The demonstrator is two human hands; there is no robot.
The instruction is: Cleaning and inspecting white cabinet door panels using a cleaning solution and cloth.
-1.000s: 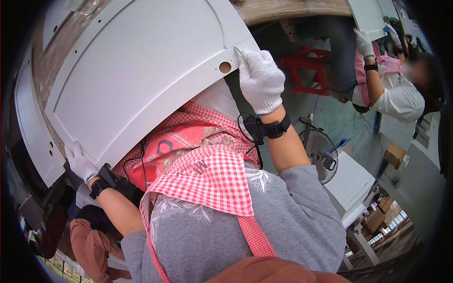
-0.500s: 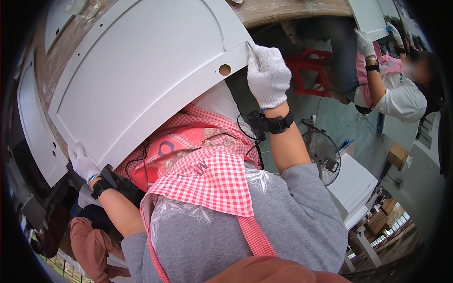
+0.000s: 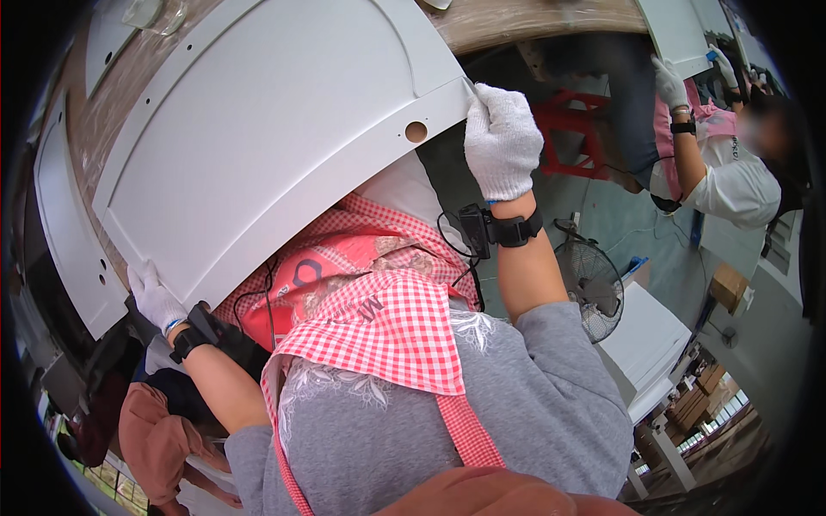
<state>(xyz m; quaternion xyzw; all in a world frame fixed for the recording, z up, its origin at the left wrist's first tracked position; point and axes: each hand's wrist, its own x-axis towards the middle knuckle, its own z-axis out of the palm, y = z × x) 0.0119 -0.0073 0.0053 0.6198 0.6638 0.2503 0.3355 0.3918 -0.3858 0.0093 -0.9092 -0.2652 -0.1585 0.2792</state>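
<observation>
A large white panel with a curved groove and a round hole near its right end lies in front of me, its near edge over my lap. My left hand, in a white knit glove, grips its near left corner, with fingers on the top face. At the right end of the panel, my gloved right hand is closed in a pinch. A thin grey tip shows between its fingers, against the panel's edge; what it belongs to is hidden.
Another white panel with small holes stands at the left. A plastic-wrapped table runs along the far side. To the right are a red stool, a fan and a co-worker handling a white panel. Another person is at lower left.
My right hand has shifted slightly to the right along the panel's end, still pinched. My left hand stays at the near left corner. The whole view has moved a little.
</observation>
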